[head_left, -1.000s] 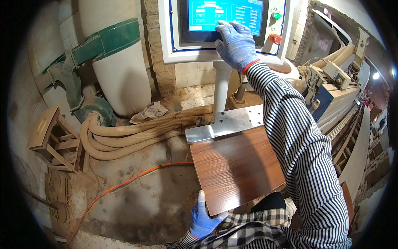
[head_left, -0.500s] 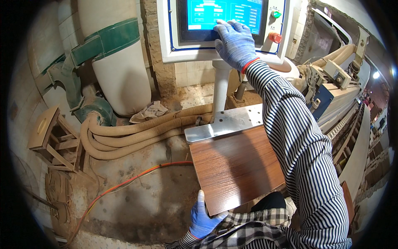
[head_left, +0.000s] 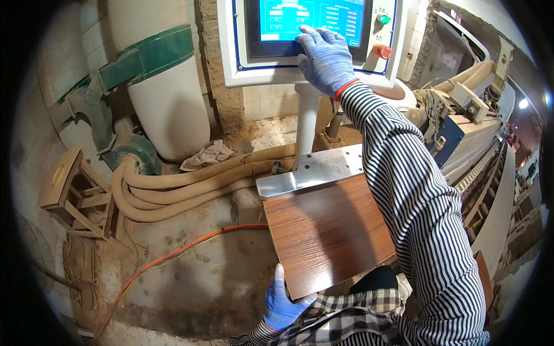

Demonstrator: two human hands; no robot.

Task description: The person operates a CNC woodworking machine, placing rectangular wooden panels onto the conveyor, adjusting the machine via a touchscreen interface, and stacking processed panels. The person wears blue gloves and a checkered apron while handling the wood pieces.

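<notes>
I've left hand (head_left: 281,305) pinching near corner of wood-grain board (head_left: 326,236), far edge along metal plate (head_left: 314,172); right hand (head_left: 326,60), fingers slightly parted, at lit screen (head_left: 280,26); hoses (head_left: 190,180) curling across stained floor (head_left: 213,268)

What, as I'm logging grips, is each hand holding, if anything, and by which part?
The left hand holds the brown board at its near left corner. The right hand holds nothing; it is at the blue screen.
</notes>
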